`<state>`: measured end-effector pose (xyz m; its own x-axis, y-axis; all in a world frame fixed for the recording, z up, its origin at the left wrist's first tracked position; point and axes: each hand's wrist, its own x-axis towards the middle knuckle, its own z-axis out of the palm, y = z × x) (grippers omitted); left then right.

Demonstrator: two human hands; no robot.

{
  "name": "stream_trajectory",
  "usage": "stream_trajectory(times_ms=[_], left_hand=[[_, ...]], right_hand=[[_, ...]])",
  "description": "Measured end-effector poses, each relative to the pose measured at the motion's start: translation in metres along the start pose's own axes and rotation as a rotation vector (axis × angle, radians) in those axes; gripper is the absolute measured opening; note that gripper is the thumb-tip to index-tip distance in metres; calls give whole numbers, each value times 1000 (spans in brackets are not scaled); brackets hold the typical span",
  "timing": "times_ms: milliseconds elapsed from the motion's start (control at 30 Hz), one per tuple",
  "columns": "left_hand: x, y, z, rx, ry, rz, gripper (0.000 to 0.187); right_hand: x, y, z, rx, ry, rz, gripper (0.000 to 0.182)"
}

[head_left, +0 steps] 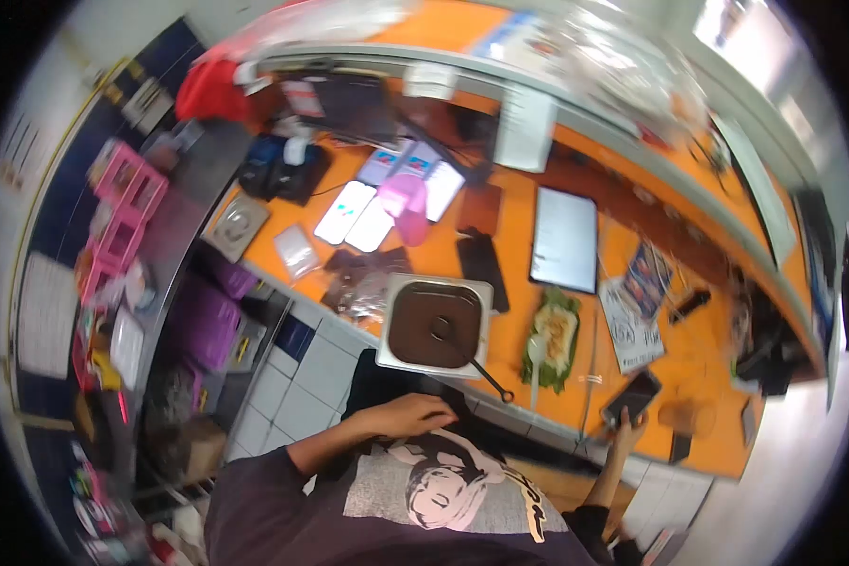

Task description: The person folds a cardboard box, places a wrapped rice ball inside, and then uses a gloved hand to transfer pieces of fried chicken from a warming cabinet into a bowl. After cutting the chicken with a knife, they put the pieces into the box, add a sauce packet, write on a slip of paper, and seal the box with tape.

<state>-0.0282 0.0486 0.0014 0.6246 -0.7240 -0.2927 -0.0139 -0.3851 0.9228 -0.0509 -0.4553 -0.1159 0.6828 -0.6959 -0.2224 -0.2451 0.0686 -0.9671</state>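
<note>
In the head view, my left hand [413, 414] lies across the front of my dark printed shirt, its fingers loosely extended and holding nothing. Just beyond it, a square steel pan [383, 354] of dark brown sauce [415, 325] sits at the desk's front edge. A ladle [490, 380] stands in the sauce, its handle leaning over the rim. My right hand [627, 424] is closed around a dark smartphone [635, 394] at the front right edge. Between pan and phone, food [557, 335] rests on a green leaf, with a pale spoon [535, 382] beside it.
A tablet [564, 239] and a dark phone [482, 272] lie on the orange desk [509, 203]. Several lit phones [346, 211] are behind the pan. Printed papers [632, 330] and a clear glass [686, 416] stand right. Pink baskets [127, 198] occupy the left counter.
</note>
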Motion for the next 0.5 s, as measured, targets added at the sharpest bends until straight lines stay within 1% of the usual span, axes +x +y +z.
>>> stream_trajectory(times_ms=[67, 100, 133, 167, 200, 267, 300, 333, 400, 467, 500], left_hand=[[-44, -22, -26, 67, 85, -94, 31], [-58, -32, -34, 46, 126, -140, 31], [-73, -39, -32, 2, 150, -188, 31], [-86, -44, -31, -44, 166, -234, 31], [-96, -48, -34, -64, 208, -229, 30], [-113, -52, -44, -102, 275, -215, 30], [-122, -51, -54, -78, 288, -220, 30], [-134, -54, -62, -80, 302, -195, 30], [-162, -65, -80, -75, 327, -138, 30], [-192, -82, -97, -88, 357, -123, 31], [-210, -91, -105, -69, 375, -127, 31]], right_hand=[[27, 42, 7, -182, -54, -162, 57], [32, 34, 26, -487, -27, -140, 56], [31, 19, 27, -815, 18, -114, 55], [29, 6, 28, -1129, 127, -277, 58], [29, -4, 33, -1424, 253, -451, 60], [45, -29, 35, -1347, 449, -681, 59], [37, -65, 52, -1092, 382, -684, 55], [17, -121, 84, -838, 315, -674, 51], [-37, -200, 151, -515, 206, -827, 41], [-154, -283, 247, -353, -1, -946, 34], [-194, -302, 278, -307, -210, -908, 32]])
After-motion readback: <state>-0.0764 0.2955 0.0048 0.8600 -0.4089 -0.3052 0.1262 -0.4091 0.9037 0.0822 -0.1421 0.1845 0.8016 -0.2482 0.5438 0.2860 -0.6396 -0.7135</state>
